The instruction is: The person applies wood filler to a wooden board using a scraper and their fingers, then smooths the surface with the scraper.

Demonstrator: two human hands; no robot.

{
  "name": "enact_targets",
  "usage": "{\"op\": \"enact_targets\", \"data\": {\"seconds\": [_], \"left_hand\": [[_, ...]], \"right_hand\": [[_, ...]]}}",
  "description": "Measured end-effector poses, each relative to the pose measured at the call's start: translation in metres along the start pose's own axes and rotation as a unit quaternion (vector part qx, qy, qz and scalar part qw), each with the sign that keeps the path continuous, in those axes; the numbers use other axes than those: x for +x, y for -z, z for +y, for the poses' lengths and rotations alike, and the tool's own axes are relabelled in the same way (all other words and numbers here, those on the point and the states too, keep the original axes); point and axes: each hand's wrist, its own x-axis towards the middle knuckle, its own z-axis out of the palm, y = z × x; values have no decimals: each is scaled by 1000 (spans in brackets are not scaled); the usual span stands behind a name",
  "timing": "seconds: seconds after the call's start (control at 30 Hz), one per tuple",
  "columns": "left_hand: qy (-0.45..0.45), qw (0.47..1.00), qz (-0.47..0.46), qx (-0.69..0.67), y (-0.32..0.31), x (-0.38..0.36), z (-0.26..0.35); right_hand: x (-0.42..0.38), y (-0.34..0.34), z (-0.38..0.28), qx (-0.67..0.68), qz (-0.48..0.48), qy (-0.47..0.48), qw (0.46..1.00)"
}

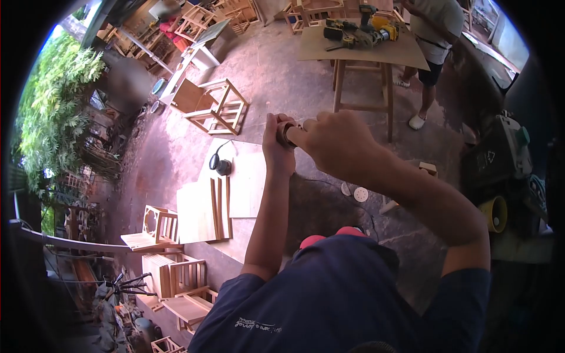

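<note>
Both arms reach forward, and my hands meet in front of me. My left hand [276,147] is closed round a small, round, brownish thing [285,134] with a ring-like rim; its exact kind is too small to make out. Closed fingers of my right hand [335,144] press against its right side, and their tips are partly hidden. Below and left of my hands, a black corded power sander [222,167] sits on a pale wooden panel [250,188]. Several wooden strips [220,209] lie beside it.
A wooden table [382,56] with power drills [367,16] stands ahead, with a person [438,29] beside it. A wooden chair [215,106] lies ahead left. Chair frames [170,273] stand lower left. Sanding discs [361,194] and a cord lie on the floor.
</note>
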Motion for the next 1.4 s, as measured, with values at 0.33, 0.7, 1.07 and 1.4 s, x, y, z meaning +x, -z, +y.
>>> {"op": "enact_targets", "data": {"seconds": [0.33, 0.7, 1.07, 1.4], "left_hand": [[-84, 993, -75, -44, -6, -5, 14], [-173, 972, -121, 104, -25, -1, 23], [-167, 974, -146, 53, -30, -1, 30], [-221, 961, -152, 69, -28, -8, 33]], "right_hand": [[-12, 50, -1, 81, -70, -92, 990], [-14, 28, -7, 87, 33, -28, 995], [-7, 19, 0, 56, 23, -16, 998], [-19, 31, -13, 49, 113, -3, 992]]}}
